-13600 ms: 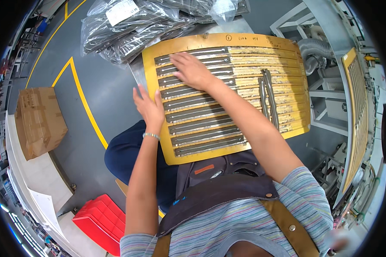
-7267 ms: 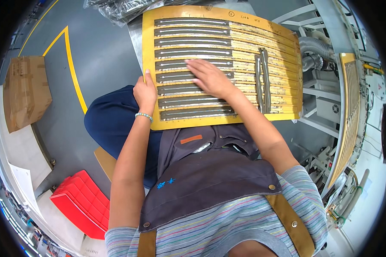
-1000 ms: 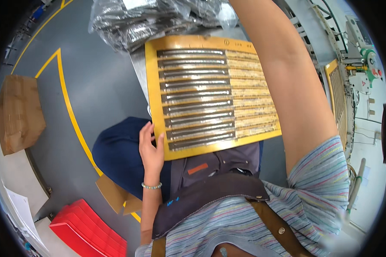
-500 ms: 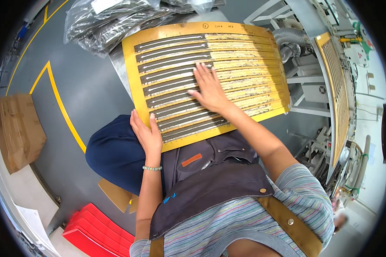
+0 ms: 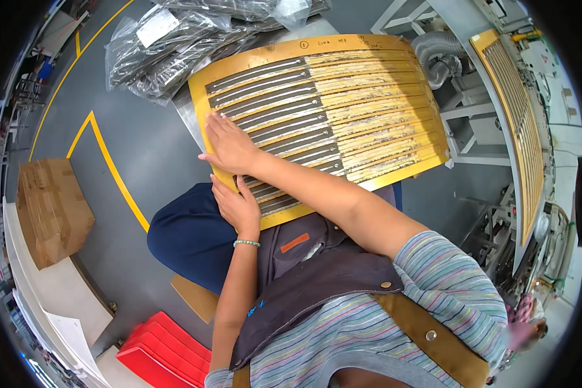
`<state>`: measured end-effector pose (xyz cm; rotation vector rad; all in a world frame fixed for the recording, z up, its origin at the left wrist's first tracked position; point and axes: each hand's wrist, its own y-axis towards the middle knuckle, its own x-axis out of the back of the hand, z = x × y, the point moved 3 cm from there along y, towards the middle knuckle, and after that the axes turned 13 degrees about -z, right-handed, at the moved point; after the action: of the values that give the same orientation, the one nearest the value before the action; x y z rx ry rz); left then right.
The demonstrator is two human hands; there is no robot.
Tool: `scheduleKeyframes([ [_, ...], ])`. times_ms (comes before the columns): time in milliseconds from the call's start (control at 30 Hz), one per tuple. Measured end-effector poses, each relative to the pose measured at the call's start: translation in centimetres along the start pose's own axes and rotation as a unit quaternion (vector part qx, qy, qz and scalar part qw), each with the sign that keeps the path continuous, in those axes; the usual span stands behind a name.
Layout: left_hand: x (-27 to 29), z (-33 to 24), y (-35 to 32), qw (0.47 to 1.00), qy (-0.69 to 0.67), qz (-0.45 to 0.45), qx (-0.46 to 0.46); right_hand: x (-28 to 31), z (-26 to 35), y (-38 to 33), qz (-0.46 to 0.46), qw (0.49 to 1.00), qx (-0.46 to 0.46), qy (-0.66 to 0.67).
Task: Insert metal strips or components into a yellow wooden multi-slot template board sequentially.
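Observation:
A yellow board (image 5: pixel 394 173) with rows of long slots rests on my lap and tilts away from me. Dark strips (image 5: pixel 293 151), each bearing a thin white line, fill its left half; the right half shows pale, worn yellow rows. My right hand (image 5: pixel 234 149) lies on the board's left side, fingers stretched out across the ends of the strips, thumb out past the border. Just below it, my left hand (image 5: pixel 239 205) rests at the lower left corner with straight fingers along the edge and its thumb over the strips. The right forearm covers part of the lower rows.
Clear plastic bags of dark pieces (image 5: pixel 174 48) lie beyond the board. A similar slotted yellow board (image 5: pixel 507 116) leans at the right, near a grey flexible duct (image 5: pixel 436 52) and white frames. At left are a cardboard box (image 5: pixel 55 210) and a red bin (image 5: pixel 165 352).
My right hand has slid from the board's middle to its left side, close above the left hand. The left hand stays at the lower left corner. The view has shifted slightly.

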<state>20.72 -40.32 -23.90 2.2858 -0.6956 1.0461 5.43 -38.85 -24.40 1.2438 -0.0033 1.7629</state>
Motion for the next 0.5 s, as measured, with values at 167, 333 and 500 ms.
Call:
scheduleKeyframes([
  [167,0.3,0.3,-0.1,1.000,0.009,0.007,0.009,4.6,-6.4,-1.0,0.078,0.992,0.096,0.006],
  [333,0.5,0.0,-0.2,1.000,0.008,0.002,0.008,13.9,-14.9,-4.3,0.134,0.984,0.103,-0.052],
  [500,0.4,0.5,-0.4,1.000,0.009,-0.028,-0.009,19.3,-18.0,-5.8,0.143,0.980,0.081,-0.110],
])
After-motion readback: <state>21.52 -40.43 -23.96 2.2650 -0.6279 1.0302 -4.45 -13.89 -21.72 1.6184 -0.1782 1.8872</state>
